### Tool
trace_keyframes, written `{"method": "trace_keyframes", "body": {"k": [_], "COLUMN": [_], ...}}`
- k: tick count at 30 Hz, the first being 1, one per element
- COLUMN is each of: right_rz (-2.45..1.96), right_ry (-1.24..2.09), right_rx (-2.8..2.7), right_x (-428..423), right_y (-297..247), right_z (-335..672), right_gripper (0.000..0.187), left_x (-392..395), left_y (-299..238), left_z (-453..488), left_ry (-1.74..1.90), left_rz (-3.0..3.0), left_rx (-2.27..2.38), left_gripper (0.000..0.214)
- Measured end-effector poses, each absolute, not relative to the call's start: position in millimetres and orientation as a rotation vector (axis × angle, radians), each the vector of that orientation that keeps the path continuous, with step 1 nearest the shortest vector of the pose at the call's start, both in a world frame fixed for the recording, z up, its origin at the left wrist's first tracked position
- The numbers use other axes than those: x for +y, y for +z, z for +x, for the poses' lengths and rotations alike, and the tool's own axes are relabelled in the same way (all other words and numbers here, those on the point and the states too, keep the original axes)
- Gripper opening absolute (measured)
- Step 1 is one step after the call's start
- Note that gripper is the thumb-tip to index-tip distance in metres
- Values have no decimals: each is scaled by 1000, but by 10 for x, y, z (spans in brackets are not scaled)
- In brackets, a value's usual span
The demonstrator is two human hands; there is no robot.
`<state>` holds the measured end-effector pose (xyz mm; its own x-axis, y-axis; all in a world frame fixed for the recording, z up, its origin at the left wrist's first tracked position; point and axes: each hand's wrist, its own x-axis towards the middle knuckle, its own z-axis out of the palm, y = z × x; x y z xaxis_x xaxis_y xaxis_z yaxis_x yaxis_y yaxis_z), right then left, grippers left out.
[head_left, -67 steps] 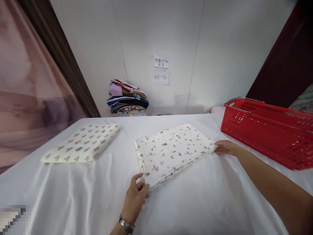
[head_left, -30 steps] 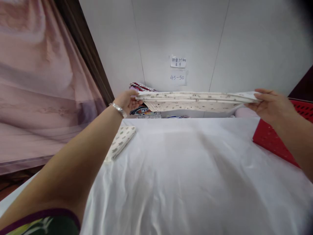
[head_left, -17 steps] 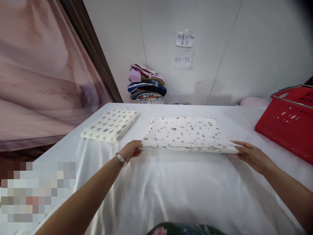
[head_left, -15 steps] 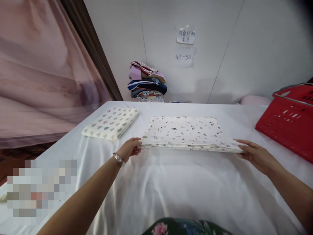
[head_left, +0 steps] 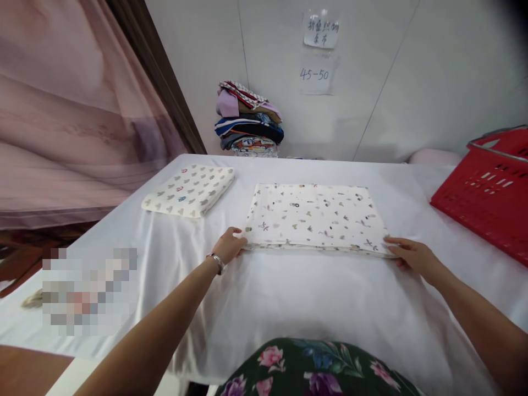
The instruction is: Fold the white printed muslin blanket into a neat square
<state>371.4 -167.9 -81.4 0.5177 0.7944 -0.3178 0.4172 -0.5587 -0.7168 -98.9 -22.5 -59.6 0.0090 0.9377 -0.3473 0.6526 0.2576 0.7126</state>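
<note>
A folded white cloth [head_left: 313, 217] with small grey, green and pink motifs lies flat on the white-covered table [head_left: 297, 297], its layered edge towards me. My left hand [head_left: 230, 246], with a silver band at the wrist, pinches the near left corner. The near right corner is between the thumb and fingers of my right hand [head_left: 406, 254]; some of those fingertips are hidden under the edge. To the left rests another folded cloth [head_left: 187, 190], cream with grey, red and blue motifs, apart from both hands.
A red plastic basket [head_left: 487, 192] stands at the right. Behind the table's far edge rises a stack of folded fabrics [head_left: 249, 121] by the wall. Pink curtains [head_left: 61, 121] hang at the left. A blurred-out patch [head_left: 88, 291] covers something on the table's left side.
The near edge of the patterned cloth has come down onto the table, and its layers look flatter. Both hands still hold the corners. The view has tilted slightly downward.
</note>
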Motion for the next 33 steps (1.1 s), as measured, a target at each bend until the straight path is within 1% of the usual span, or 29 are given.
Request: {"method": "trace_keyframes", "body": {"k": [1, 3, 5, 6, 7, 8, 10, 12, 14, 17, 22, 29, 33], "right_rz": [-2270, -2344, -2247, -2159, -2065, -1974, -1817, -1693, -1598, -1509, -1479, -1491, -1517], "right_ry": [729, 343, -35, -146, -187, -158, 5, 127, 134, 79, -13, -130, -149], "right_rx": [-1140, -1484, -1755, -1847, -1920, -1984, -2081, -2153, -2209, -2281, -2339, -2401, -2433], "right_x": [-1688, -1713, -1729, -1726, -1711, -1684, -1597, -1481, -1360, -1216, -1138, -1171, -1162], "right_y": [-819, -822, -811, -800, -786, -770, -737, -710, -703, -744, -896, -973, -955], "right_z": [3714, 3694, 3622, 3560, 3478, 3379, 3142, 2899, 2704, 2560, 2564, 2558, 2532], "right_gripper": [37, 31, 28, 27, 27, 28, 28, 27, 26, 24, 23, 25, 26], "left_x": [-236, -275, -338, -376, -415, -452, -512, -539, -532, -484, -446, -471, -467], "left_y": [-591, -573, -553, -547, -547, -554, -592, -659, -739, -848, -910, -834, -838], "left_z": [-998, -1009, -986, -950, -894, -817, -609, -366, -147, 50, 62, 72, 129], "left_ry": [411, 326, 316, 363, 440, 524, 628, 607, 576, 540, 481, 316, 297], "left_rz": [1562, 1760, 1982, 2115, 2258, 2403, 2640, 2758, 2804, 2826, 2873, 2999, 3041], "left_rx": [1750, 1820, 1888, 1892, 1854, 1758, 1425, 1085, 935, 921, 912, 940, 953], "left_gripper": [32, 29, 28, 27, 24, 21, 17, 16, 17, 17, 15, 26, 28]}}
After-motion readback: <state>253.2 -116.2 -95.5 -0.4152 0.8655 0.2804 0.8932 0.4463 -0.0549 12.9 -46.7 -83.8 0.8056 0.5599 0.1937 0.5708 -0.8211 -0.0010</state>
